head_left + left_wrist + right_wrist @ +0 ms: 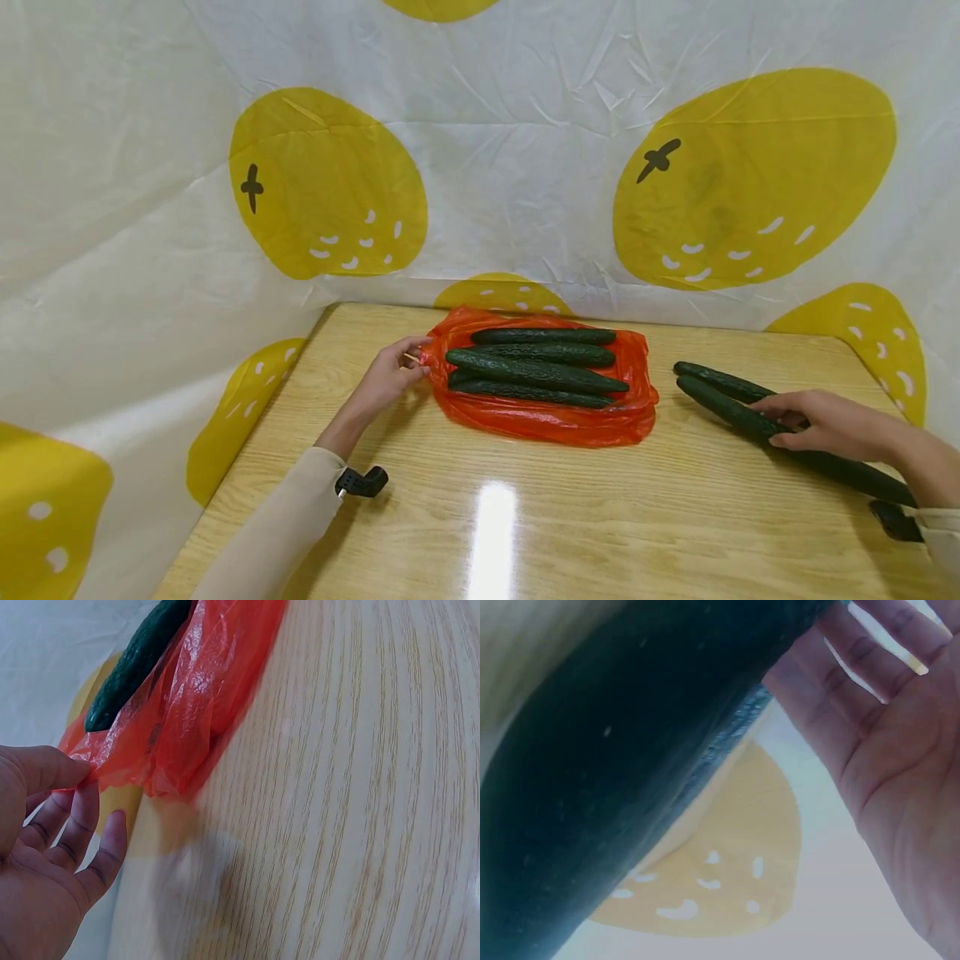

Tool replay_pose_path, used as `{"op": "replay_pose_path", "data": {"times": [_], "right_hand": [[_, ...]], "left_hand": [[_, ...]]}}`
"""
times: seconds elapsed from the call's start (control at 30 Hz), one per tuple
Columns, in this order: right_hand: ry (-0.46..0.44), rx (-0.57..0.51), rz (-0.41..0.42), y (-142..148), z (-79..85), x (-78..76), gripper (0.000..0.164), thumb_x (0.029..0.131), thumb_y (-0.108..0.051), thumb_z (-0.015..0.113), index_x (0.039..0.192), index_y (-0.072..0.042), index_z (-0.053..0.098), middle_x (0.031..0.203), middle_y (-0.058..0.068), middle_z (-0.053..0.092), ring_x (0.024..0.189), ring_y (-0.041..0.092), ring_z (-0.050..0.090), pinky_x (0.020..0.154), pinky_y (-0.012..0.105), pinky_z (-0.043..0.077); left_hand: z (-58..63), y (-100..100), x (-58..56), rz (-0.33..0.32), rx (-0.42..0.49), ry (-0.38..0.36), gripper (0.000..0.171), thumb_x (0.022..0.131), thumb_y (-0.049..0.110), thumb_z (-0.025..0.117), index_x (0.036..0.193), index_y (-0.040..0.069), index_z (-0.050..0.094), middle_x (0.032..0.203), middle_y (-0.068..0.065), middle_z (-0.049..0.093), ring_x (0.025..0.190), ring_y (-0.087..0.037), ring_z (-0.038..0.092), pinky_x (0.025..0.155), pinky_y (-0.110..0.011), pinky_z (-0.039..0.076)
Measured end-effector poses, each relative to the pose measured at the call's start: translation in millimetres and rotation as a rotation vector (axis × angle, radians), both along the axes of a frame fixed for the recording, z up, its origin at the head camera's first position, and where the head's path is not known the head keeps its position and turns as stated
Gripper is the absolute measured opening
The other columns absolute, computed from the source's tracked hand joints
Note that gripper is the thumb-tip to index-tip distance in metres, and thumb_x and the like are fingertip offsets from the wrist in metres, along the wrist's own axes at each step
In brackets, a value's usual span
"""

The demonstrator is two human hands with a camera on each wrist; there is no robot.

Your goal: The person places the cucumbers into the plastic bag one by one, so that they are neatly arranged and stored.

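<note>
My left hand (386, 375) pinches the left edge of a thin red plastic bag (577, 427) between thumb and fingertips; the left wrist view shows the bag's gathered edge there. Several dark green cucumbers (540, 370) lie side by side on the bag. To the right, my right hand (836, 423) reaches over two more cucumbers, its thumb and fingers round the nearer, longer cucumber (716, 402). The farther cucumber (723, 381) runs alongside, its right part hidden behind the hand. Close up in the right wrist view, a cucumber (615, 742) meets the fingertips at the top.
Everything lies on a light wood-grain table (570, 517). A white sheet (517, 200) printed with large yellow fruit hangs along the back and left side. Black wrist devices are strapped on both forearms, including a strap mount (363, 482) at the left sleeve.
</note>
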State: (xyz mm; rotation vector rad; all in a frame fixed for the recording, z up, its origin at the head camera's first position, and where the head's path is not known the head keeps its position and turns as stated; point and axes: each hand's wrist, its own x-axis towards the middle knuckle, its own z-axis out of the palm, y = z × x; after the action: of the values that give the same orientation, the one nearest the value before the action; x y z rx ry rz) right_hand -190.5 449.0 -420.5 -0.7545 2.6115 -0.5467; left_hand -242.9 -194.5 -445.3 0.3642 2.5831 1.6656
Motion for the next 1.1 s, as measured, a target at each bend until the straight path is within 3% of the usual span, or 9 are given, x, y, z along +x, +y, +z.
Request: {"op": "replay_pose_path", "data": {"times": [0.23, 0.37, 0.57, 1.1], "right_hand": [[0.114, -0.043, 0.025, -12.0, 12.8, -2.9, 0.048, 0.094, -0.025, 0.074, 0.133, -0.004, 0.058, 0.114, 0.0, 0.069, 0.098, -0.002, 0.061, 0.072, 0.025, 0.054], [0.173, -0.083, 0.055, -20.1, 22.5, -5.3, 0.045, 0.093, -0.019, 0.075, 0.132, -0.006, 0.058, 0.117, 0.005, 0.07, 0.102, -0.006, 0.06, 0.071, 0.025, 0.056], [0.18, -0.117, 0.059, -37.2, 38.8, -9.2, 0.046, 0.092, -0.018, 0.076, 0.134, -0.009, 0.059, 0.122, 0.01, 0.069, 0.106, -0.006, 0.06, 0.073, 0.025, 0.057], [0.209, -0.091, 0.087, -92.5, 69.4, -26.5, 0.044, 0.094, -0.024, 0.074, 0.135, -0.014, 0.061, 0.122, -0.001, 0.07, 0.108, 0.007, 0.064, 0.079, 0.029, 0.056]], "left_hand": [[-1.1, -0.9, -1.0, 0.001, -0.003, -0.005, 0.047, 0.094, -0.004, 0.066, 0.14, 0.005, 0.059, 0.11, -0.016, 0.061, 0.089, -0.024, 0.059, 0.074, -0.034, 0.054], [-0.5, -0.5, -1.1, -0.001, 0.001, -0.014, 0.047, 0.095, -0.004, 0.065, 0.14, 0.006, 0.058, 0.111, -0.016, 0.062, 0.09, -0.025, 0.059, 0.075, -0.036, 0.054], [0.2, 0.0, -1.4, 0.0, -0.007, -0.012, 0.047, 0.095, -0.003, 0.066, 0.14, 0.007, 0.058, 0.111, -0.016, 0.062, 0.091, -0.025, 0.059, 0.075, -0.037, 0.053], [0.3, -1.0, -1.4, -0.005, 0.004, -0.01, 0.046, 0.095, -0.003, 0.065, 0.14, 0.006, 0.058, 0.111, -0.017, 0.061, 0.09, -0.025, 0.058, 0.076, -0.038, 0.054]]}}
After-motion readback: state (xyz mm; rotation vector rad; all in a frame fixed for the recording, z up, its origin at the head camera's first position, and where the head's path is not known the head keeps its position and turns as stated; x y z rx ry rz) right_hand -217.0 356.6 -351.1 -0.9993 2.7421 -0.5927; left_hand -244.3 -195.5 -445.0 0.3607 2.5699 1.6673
